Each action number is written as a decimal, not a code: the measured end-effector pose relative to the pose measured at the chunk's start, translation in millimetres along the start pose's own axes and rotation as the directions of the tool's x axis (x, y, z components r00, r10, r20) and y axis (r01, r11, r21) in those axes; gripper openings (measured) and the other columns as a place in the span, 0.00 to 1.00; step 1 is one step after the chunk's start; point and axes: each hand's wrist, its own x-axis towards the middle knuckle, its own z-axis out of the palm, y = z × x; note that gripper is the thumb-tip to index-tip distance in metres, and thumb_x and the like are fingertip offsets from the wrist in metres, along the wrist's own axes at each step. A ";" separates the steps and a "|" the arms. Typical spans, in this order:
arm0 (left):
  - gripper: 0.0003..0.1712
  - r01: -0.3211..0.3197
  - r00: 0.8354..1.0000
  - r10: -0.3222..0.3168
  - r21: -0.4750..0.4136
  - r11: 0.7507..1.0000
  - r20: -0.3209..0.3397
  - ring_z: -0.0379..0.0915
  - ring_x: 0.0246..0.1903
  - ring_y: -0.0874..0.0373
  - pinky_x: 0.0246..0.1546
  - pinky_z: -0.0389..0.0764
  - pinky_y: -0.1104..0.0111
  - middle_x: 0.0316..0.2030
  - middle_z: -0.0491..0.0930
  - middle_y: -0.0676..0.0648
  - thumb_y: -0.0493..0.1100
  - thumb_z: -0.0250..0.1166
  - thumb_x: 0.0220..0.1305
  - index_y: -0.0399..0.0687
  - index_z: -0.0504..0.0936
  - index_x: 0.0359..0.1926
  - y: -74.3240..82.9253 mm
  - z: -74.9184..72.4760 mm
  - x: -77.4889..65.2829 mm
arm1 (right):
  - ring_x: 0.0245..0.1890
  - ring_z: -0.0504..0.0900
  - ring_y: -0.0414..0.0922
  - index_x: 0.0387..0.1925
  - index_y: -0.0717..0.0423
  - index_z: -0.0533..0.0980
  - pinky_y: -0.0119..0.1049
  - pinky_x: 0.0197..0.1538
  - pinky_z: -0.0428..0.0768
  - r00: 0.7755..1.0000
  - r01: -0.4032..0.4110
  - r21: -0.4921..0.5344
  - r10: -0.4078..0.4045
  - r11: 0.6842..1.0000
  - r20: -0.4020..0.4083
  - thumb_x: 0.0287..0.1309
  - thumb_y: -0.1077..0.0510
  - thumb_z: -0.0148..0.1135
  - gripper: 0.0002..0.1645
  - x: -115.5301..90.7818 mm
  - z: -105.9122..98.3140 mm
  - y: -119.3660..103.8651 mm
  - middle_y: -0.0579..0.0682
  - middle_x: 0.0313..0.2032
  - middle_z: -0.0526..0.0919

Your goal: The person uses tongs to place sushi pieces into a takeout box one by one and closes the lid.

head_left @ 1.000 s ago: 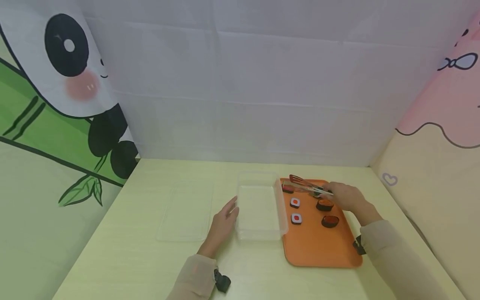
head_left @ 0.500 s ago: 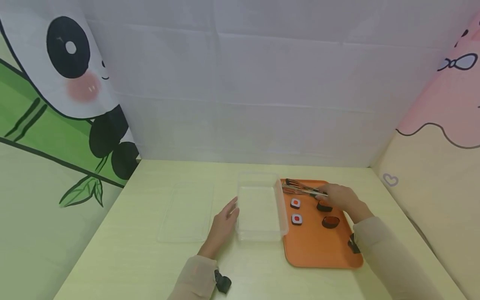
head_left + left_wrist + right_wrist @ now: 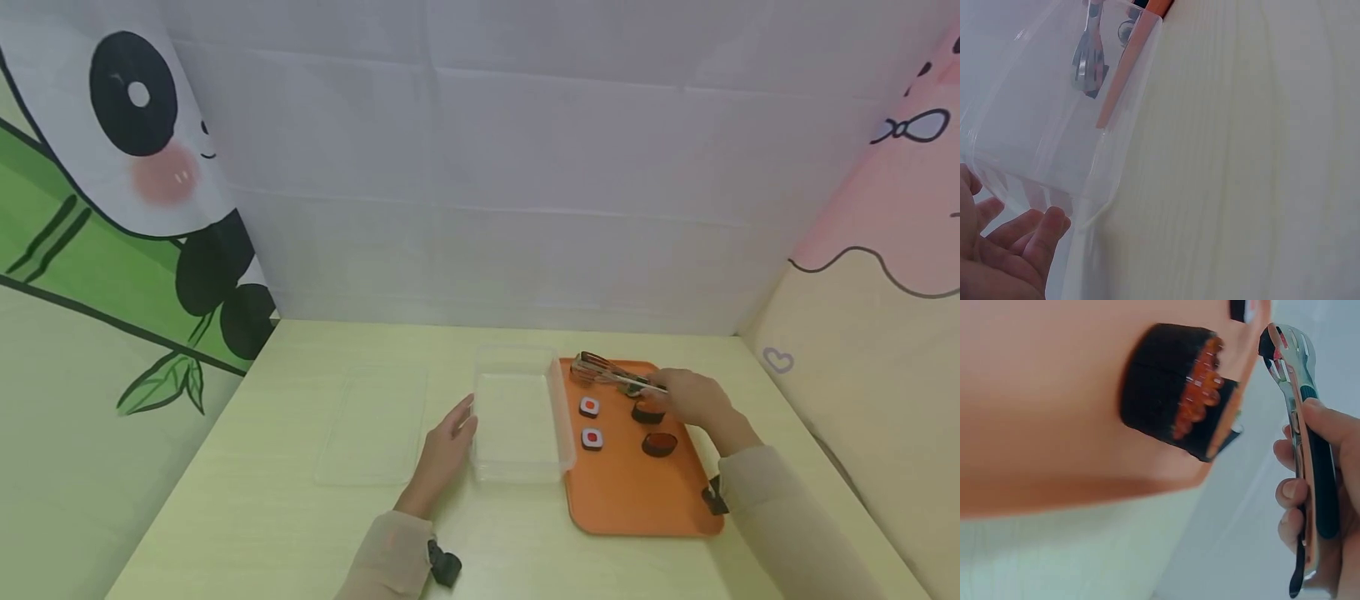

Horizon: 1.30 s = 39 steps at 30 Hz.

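My right hand (image 3: pixel 693 396) grips metal serving tongs (image 3: pixel 1310 444) with dark handles, held over the far part of the orange tray (image 3: pixel 637 508). Between the slotted heads of the tongs sits a small black and red sushi piece (image 3: pixel 1267 345), mostly covered by the metal. My left hand (image 3: pixel 446 450) touches the left wall of a clear plastic box (image 3: pixel 517 471), its fingers lightly bent. In the left wrist view, the fingertips (image 3: pixel 1054 215) lie at the box's wall.
On the tray lie two white-rimmed sushi rolls (image 3: pixel 592 438) and two black-wrapped roe sushi (image 3: pixel 660 444); the tongs partly hide other pieces. A clear lid (image 3: pixel 371 429) lies flat left of the box. A pale wall (image 3: pixel 487 250) stands behind the table.
The tongs went down over the piece in the tray's far left corner, closed on it and rose slightly to the right. My left hand stays at the box.
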 end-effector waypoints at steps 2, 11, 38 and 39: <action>0.28 0.001 1.000 -0.001 0.002 1.000 -0.002 0.67 0.61 0.38 0.58 0.70 0.47 0.66 0.68 0.39 0.54 0.50 0.75 0.57 0.64 0.72 -0.1 -0.4 0.1 | 0.37 0.81 0.55 0.51 0.59 0.79 0.47 0.30 0.77 0.999 0.012 -0.016 -0.012 1.000 -0.034 0.69 0.46 0.56 0.22 -3.0 -4.0 0.1 0.58 0.43 0.83; 0.30 -0.055 0.998 0.055 -0.027 0.998 0.026 0.68 0.60 0.37 0.56 0.73 0.49 0.66 0.66 0.36 0.57 0.50 0.75 0.54 0.63 0.73 -5.7 -2.2 1.0 | 0.49 0.79 0.62 0.60 0.62 0.75 0.54 0.37 0.80 0.994 0.039 -0.055 -0.044 0.998 -0.098 0.69 0.42 0.54 0.31 -6.5 -22.6 -16.0 0.64 0.55 0.78; 0.29 -0.027 0.999 0.028 -0.035 0.999 0.021 0.69 0.60 0.39 0.56 0.73 0.50 0.66 0.66 0.38 0.53 0.50 0.76 0.54 0.62 0.73 0.3 1.1 -0.1 | 0.45 0.80 0.56 0.59 0.59 0.76 0.50 0.37 0.80 0.995 0.087 -0.065 -0.090 0.994 -0.050 0.69 0.46 0.57 0.26 5.5 -23.3 -62.2 0.58 0.53 0.80; 0.29 -0.031 0.999 0.032 -0.038 0.999 0.022 0.69 0.60 0.39 0.56 0.73 0.50 0.66 0.66 0.38 0.53 0.50 0.76 0.54 0.62 0.73 0.2 1.0 -0.2 | 0.44 0.80 0.56 0.59 0.59 0.76 0.49 0.36 0.80 0.995 0.086 -0.063 -0.089 0.994 -0.050 0.68 0.45 0.57 0.27 3.9 -24.9 -60.6 0.59 0.52 0.80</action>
